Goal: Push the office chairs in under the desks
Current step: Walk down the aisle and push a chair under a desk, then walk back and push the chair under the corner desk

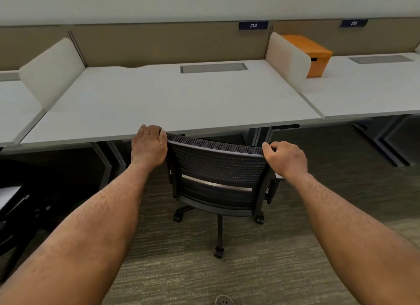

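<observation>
A black mesh-backed office chair [218,170] on casters stands in front of me with its back toward me. Its seat is tucked beneath the white desk [170,100], and the top of the backrest nearly meets the desk's front edge. My left hand [148,145] grips the left top corner of the backrest. My right hand [285,158] holds the right top corner, fingers curled over the rim. Both arms are stretched out straight.
White side dividers [52,70] [287,58] flank the desk, with a tan back panel and a sign reading 214 [253,25]. An orange box [312,54] sits on the neighbouring desk to the right. Another dark chair [16,213] stands at the lower left. Carpet lies underfoot.
</observation>
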`<state>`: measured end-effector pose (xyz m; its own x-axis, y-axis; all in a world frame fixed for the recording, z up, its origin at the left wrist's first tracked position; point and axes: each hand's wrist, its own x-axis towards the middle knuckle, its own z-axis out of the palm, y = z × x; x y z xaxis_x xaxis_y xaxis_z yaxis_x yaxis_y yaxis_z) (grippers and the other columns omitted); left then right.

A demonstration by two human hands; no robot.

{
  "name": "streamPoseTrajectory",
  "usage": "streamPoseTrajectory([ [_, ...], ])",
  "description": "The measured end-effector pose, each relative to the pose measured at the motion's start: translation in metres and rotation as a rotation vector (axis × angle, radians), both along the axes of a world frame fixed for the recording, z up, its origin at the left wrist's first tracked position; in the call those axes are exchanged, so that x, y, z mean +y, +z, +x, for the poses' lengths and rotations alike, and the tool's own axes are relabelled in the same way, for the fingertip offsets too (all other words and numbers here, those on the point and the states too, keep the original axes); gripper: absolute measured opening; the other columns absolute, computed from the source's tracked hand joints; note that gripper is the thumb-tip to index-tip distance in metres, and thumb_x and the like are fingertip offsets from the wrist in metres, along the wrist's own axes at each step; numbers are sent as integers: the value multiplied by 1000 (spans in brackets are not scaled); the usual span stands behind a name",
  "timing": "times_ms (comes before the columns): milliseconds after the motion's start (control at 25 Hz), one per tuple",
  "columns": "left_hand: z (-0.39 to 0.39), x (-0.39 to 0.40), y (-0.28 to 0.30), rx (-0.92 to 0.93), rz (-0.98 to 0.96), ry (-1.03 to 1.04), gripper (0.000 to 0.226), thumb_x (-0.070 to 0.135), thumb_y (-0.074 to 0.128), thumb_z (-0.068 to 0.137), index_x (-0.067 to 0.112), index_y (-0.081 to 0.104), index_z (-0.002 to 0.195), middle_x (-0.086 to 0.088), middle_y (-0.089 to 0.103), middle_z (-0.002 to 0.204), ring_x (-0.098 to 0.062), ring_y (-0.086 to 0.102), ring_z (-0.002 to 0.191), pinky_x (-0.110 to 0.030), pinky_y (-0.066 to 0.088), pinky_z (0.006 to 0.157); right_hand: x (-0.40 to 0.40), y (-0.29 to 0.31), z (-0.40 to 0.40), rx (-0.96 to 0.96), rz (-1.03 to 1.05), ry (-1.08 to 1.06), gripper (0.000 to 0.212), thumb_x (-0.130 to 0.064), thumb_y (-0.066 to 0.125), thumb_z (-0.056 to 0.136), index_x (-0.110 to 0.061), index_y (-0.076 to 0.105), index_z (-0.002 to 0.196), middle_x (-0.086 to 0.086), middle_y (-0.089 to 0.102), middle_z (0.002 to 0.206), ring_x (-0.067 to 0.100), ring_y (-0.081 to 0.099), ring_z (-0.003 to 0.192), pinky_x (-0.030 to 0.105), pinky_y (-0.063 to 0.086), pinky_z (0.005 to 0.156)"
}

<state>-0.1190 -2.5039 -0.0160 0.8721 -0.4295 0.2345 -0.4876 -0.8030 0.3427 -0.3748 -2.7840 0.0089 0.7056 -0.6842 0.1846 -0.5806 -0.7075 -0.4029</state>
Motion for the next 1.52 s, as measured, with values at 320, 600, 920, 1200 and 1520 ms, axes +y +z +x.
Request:
streamPoseTrajectory([
  [320,-10,-36,2,41,-59,40,66,54,12,103,21,12,160,5,-2,168,-13,-5,153,-40,1,125,-22,8,54,94,-258,17,62,-61,25,97,-21,72,106,3,73,98,25,63,103,49,24,112],
  [600,-67,74,-25,-14,23,211,70,58,17,102,20,7,160,5,-3,167,-9,-8,152,-34,-6,123,143,-20,144,-158,-265,718,62,-50,39,99,-14,41,149,8,35,158,24,25,149,42,6,123],
  [920,-170,328,-25,5,29,737,81,62,8,93,15,21,158,1,14,167,-14,5,154,-37,-3,123,411,-32,175,-41,-134,1264,69,-58,32,100,-19,25,157,2,14,166,19,6,153,40,5,123],
  [1200,-297,567,-19,-12,53,1066,83,63,3,92,16,18,159,2,8,168,-13,0,154,-38,-8,122,688,-37,105,-26,-136,1569,70,-58,34,100,-19,26,157,0,15,166,17,7,153,37,3,122],
  [1520,-396,745,-11,-4,59,1310,66,49,24,105,16,10,159,0,7,168,-16,-1,154,-37,-8,122,902,-25,45,-42,-156,1798,72,-60,28,99,-17,26,156,3,21,165,20,13,152,39,8,122],
])
